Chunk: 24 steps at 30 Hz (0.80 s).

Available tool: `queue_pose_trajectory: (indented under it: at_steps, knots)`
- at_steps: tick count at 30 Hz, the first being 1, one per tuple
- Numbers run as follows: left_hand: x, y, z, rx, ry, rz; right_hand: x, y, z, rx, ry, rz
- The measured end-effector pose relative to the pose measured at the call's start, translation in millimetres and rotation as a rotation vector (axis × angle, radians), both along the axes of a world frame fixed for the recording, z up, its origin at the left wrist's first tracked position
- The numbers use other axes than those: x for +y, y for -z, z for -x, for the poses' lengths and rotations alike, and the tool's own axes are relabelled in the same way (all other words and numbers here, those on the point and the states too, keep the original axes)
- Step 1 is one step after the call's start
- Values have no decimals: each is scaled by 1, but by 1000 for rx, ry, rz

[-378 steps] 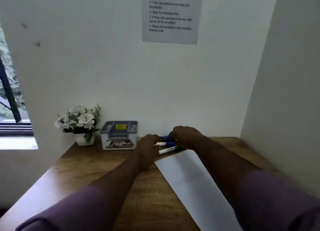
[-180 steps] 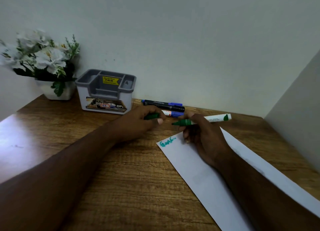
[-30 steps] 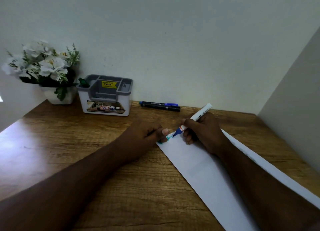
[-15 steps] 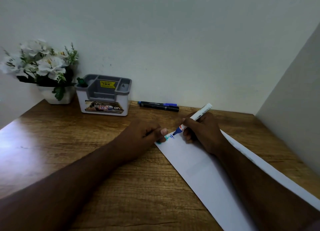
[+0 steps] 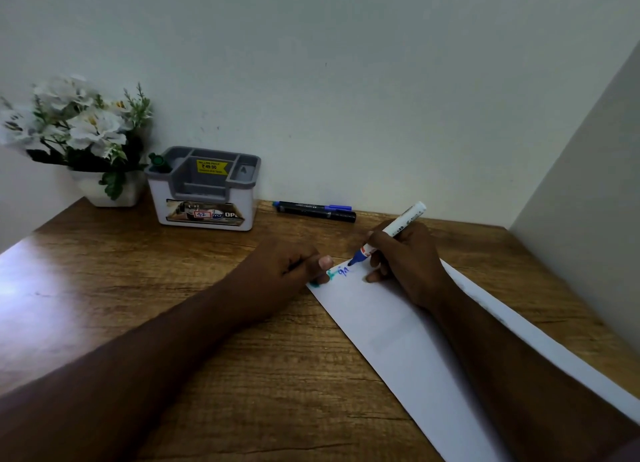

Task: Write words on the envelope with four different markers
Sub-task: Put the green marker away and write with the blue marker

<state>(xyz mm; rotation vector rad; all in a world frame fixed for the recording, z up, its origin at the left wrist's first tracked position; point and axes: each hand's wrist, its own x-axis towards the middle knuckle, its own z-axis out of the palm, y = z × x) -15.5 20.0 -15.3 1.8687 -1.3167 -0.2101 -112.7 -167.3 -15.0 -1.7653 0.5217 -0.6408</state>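
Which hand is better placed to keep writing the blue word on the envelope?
Right. The right hand already grips the blue marker, tip on the envelope beside the fresh blue strokes. The left hand is fisted at the envelope's corner, apparently pinning it, so it should probably stay there.
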Motion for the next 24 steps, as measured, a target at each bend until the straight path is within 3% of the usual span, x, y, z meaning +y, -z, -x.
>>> queue_pose_trajectory:
  at_steps: [24]
  knots:
    - [0, 0, 0, 3, 4, -10, -3, 3, -3, 7, 67, -13]
